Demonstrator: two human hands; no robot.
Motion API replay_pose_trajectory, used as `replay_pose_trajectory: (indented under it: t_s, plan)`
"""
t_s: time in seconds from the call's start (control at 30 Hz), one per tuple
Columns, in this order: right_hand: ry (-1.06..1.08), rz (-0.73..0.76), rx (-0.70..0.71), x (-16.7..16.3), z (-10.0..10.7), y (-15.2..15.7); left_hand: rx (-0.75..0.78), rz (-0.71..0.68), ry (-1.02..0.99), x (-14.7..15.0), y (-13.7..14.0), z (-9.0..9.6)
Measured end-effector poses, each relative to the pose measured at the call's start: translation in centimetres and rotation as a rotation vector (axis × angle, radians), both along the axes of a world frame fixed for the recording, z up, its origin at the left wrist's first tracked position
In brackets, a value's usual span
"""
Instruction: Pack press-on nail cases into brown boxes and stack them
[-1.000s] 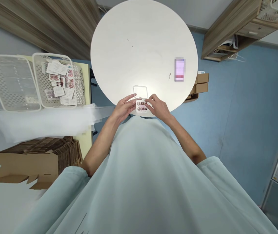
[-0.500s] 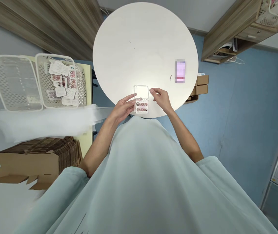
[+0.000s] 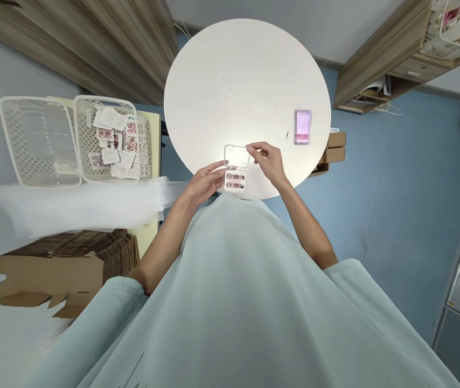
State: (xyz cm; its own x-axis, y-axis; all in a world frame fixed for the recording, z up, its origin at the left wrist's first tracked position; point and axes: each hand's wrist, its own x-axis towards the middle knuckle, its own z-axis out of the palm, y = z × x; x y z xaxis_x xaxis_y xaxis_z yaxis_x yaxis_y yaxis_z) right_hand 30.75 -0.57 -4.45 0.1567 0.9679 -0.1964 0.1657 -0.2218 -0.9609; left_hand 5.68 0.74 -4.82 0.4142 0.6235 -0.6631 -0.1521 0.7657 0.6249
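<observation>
A small clear case of press-on nails [image 3: 235,185] is open near the front edge of the round table, its nails in two rows. The transparent lid [image 3: 237,156] is raised on the far side of the case. My left hand [image 3: 206,182] grips the case from the left, thumb at its side and a forefinger reaching along the lid. At the lid's far right corner, my right hand [image 3: 268,160] pinches the edge between thumb and forefinger. Its other fingers are curled.
A phone with a blurred screen [image 3: 302,127] lies on the white round table [image 3: 214,64]. To the left are a basket of carded nail sets [image 3: 77,137], another white basket [image 3: 12,137], white plastic sheets [image 3: 84,207] and flattened cardboard boxes [image 3: 52,275]. Small brown boxes [image 3: 336,147] stand right of the table.
My right hand has moved slightly left and now touches the lid's corner, where before it was just apart from it. The lid leans a little more to the right. The whole view has shifted slightly.
</observation>
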Motion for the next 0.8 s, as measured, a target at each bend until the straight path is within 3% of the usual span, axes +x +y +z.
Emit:
replay_pose_trajectory:
  t_s: [0.13,0.23,0.47,0.8]
  plan:
    - [-0.018,0.083,0.053,-0.5,2.6,-1.7,0.042,0.012,-0.005,-0.2,1.0,0.5]
    - [-0.009,0.131,0.026,-1.1,3.5,-3.2,0.074,0.013,0.001,-0.3,1.8,0.9]
    - [0.020,0.102,-0.094,-2.6,3.0,-5.3,0.156,-0.059,-0.005,-0.9,3.0,1.6]
    - [0.227,0.008,-0.351,-4.3,3.3,-4.8,0.221,-0.131,-0.028,-1.5,4.0,1.8]
